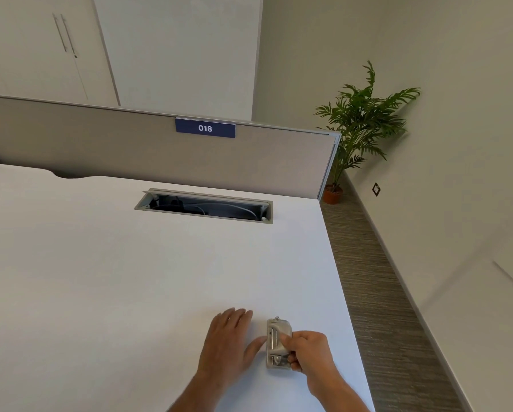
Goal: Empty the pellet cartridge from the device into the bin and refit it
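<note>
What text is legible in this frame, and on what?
"018": white digits on the blue tag clipped to the top edge of the grey desk divider.
Small grey device under the right hand: no readable marking.
Wall plate by the floor: too small to read.

small grey device (277,343) (metal parts showing) flat on white desk (130,278)

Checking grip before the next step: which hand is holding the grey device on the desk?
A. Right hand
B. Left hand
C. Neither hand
A: the right hand wraps its fingers around the device, while the left hand lies open beside it.
</note>
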Demonstrator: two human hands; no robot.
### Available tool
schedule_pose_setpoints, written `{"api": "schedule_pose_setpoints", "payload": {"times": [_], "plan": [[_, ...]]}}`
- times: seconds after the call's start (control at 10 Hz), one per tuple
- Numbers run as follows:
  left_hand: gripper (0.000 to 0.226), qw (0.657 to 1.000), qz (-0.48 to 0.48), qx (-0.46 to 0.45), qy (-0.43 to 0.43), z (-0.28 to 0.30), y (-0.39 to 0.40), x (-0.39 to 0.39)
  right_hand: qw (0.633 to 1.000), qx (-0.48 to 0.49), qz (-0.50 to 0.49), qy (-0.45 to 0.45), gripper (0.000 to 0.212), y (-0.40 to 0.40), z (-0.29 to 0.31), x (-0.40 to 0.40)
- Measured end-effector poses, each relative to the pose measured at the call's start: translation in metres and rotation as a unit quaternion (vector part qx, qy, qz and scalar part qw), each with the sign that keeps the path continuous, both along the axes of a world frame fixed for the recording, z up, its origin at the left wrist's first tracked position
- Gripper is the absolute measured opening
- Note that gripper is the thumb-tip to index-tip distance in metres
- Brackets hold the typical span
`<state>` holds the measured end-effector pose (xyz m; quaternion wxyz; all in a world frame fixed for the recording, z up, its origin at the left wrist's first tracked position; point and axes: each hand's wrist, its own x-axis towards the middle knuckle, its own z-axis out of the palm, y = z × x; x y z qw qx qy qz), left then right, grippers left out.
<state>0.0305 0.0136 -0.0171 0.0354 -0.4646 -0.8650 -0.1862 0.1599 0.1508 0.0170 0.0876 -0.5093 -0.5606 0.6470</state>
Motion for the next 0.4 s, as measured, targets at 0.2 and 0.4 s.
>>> {"api": "schedule_pose_setpoints", "payload": {"times": [0.2, 0.4], "plan": [[0.084, 0.995, 0.007, -0.094, 0.027, -0.006, -0.006, 0.002, 1.000, -0.011, -0.007, 0.005, 0.017, -0.004, -0.006, 0.003], [0.090, 0.995, 0.029, -0.094, 0.020, -0.015, -0.007, -0.004, 0.998, 0.053, -0.024, -0.015, 0.030, -0.005, 0.015, 0.006]]}}
